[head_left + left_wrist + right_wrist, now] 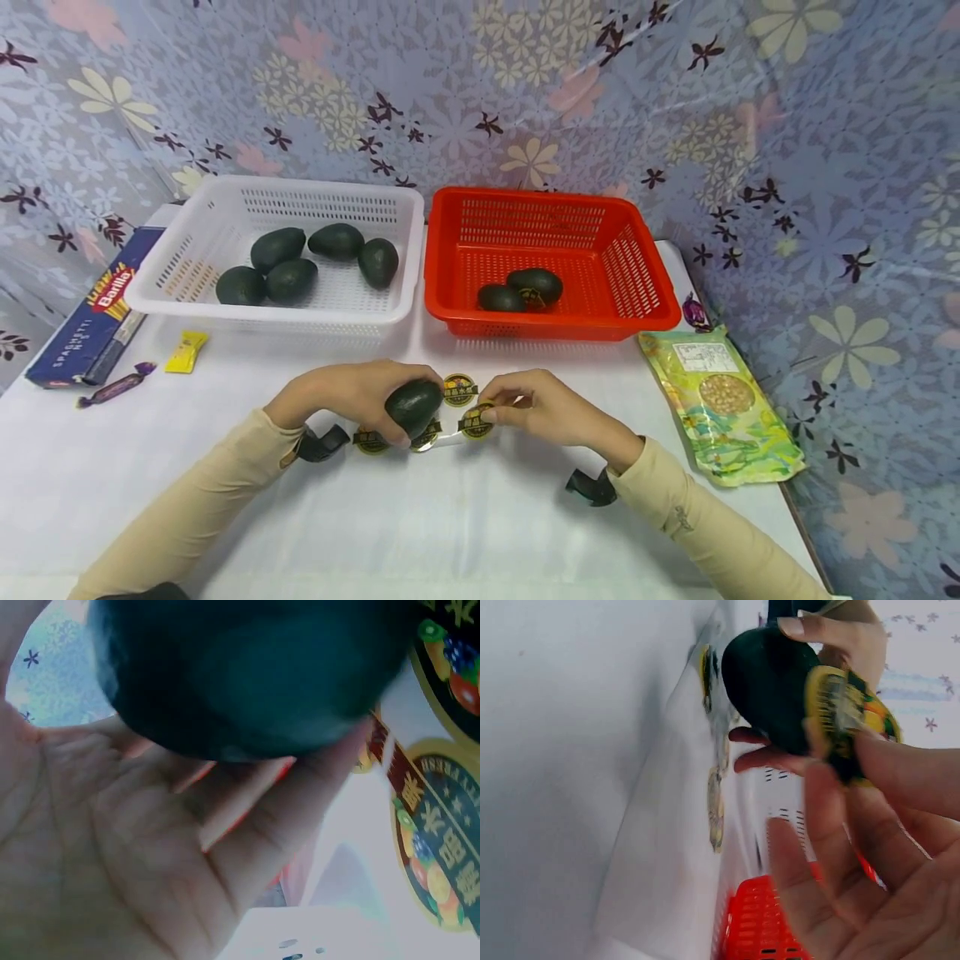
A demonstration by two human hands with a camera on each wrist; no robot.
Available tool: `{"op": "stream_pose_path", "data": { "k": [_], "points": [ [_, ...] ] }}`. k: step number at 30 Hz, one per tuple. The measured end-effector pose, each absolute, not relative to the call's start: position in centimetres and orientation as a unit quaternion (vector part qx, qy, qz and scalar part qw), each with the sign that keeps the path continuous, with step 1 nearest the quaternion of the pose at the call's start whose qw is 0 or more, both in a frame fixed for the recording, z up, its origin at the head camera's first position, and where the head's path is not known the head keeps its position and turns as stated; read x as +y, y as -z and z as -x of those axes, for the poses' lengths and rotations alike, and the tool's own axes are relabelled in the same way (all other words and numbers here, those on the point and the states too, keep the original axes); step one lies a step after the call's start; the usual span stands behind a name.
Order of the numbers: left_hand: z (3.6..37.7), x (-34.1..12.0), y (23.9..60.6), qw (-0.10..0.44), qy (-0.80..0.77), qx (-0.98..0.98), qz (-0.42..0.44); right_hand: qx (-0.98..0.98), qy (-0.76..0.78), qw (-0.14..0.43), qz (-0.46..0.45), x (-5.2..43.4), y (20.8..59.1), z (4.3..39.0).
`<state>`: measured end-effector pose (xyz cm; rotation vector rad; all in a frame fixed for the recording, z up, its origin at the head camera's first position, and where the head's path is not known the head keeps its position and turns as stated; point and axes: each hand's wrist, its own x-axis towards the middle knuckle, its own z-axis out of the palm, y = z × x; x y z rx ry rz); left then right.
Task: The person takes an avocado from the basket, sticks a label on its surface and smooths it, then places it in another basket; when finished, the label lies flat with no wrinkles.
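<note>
Head view – L hand: left hand [352, 398] curls round a dark green avocado [413, 405], held just above the table [465, 525], over a sticker sheet [431, 437].
Head view – R hand: right hand [547, 408] pinches a round gold-and-black sticker [477, 421] between thumb and fingertips, right next to the avocado; can't tell if they touch.
Head view – sheet: clear backing w/ several round stickers, lying under and between both hands.
Head view – white basket [187, 250]: back left, 5 avocados inside.
Head view – red basket [645, 275]: back right, touching the white one; 2 avocados, one w/ a sticker on it.
Head view – other bits: Barilla spaghetti box [90, 325] far left, yellow candy [186, 350] and purple candy [114, 388] near it, snack bag [716, 404] on the right.
L wrist view – palm [112, 855]: fills the lower left, fingers wrapped under the avocado [247, 667], which fills the top.
L wrist view – stickers: fruit-print rounds [442, 847] at the right edge, on the sheet.
R wrist view – R hand: fingers [870, 825] grip the sticker [844, 716], its edge against the avocado [769, 694].
R wrist view – L hand: fingertips [810, 630] clasp the avocado from behind.
R wrist view – below: sheet [716, 802] on the table, red basket [757, 922] at the bottom.
</note>
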<state>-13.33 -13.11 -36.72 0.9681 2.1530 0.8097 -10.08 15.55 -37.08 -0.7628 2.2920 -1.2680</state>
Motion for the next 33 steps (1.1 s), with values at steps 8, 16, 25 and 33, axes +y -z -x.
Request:
{"op": "stream_pose_path", "data": {
  "k": [8,16,25,33],
  "points": [
    [13.2,-12.2,36.1,0.31,-0.427,0.779,-0.338,0.802,0.534,0.135,0.23,15.0,36.0,9.5],
    [13.1,-11.4,35.6,0.362,-0.633,0.643,-0.235,0.787,0.583,0.057,0.193,14.3,34.8,9.1],
    [12.9,-10.6,36.1,0.306,-0.624,0.657,-0.291,0.766,0.612,0.05,0.191,12.9,33.9,8.7],
    [12.5,-9.7,36.1,0.268,-0.578,0.725,-0.261,0.787,0.576,0.048,0.216,12.5,34.3,8.4]
  ]
}}
